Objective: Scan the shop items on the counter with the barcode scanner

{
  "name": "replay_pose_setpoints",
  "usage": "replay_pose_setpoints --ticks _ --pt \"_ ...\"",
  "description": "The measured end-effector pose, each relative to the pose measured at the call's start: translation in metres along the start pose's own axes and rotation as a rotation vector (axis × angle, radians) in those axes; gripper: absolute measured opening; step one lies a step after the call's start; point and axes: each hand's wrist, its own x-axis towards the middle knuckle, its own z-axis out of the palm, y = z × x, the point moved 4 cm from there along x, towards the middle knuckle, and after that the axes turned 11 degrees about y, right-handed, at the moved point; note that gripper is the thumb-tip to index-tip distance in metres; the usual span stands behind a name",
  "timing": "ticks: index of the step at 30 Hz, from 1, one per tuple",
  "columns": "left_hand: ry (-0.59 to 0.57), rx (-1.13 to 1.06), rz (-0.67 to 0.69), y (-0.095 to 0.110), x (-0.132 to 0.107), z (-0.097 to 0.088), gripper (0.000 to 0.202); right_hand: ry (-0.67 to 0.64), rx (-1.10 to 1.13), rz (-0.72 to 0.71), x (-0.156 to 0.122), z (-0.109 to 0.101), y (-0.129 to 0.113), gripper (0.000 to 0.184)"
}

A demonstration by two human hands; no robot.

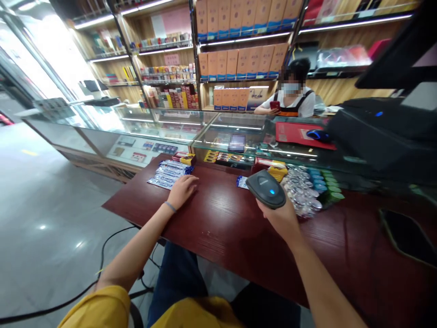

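My right hand [282, 217] is wrapped round the handle of a dark grey barcode scanner [264, 187], its blue light lit, held above the dark red wooden desk [218, 223]. My left hand [183, 189] rests on the desk with fingers loosely stretched, holding nothing. Beside it, a row of blue-and-white stick packets [166, 174] lies to the left. Another blue-and-white packet [241, 182] shows partly from behind the scanner. To the right of the scanner stand many small silver-topped packs [302, 189], with blue packs [317, 180] and green packs [332, 184] alongside.
Behind the desk runs a glass display counter [164, 119]. A masked person [297, 95] sits beyond it holding a red phone [275, 106]. A mouse [317, 135] lies on a red mat [290, 134]. At right lies a dark phone [408, 234]. A black cable [102, 255] hangs at left.
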Motion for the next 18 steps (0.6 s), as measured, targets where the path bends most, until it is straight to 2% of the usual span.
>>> replay_pose_setpoints --ticks 4,8,13,18 --pt "-0.013 0.134 -0.06 -0.048 -0.029 -0.041 0.031 -0.098 -0.028 -0.036 -0.015 0.016 -0.012 0.041" --pt "-0.022 0.212 -0.124 -0.086 -0.049 -0.067 0.034 -0.239 -0.102 -0.141 -0.027 0.026 -0.024 0.033" --pt "-0.031 0.223 -0.188 -0.112 -0.058 -0.073 0.043 -0.312 -0.208 -0.255 -0.034 0.036 -0.029 0.032" --pt "-0.038 0.231 -0.19 -0.116 -0.058 -0.07 0.036 -0.313 -0.198 -0.299 -0.036 0.038 -0.028 0.029"
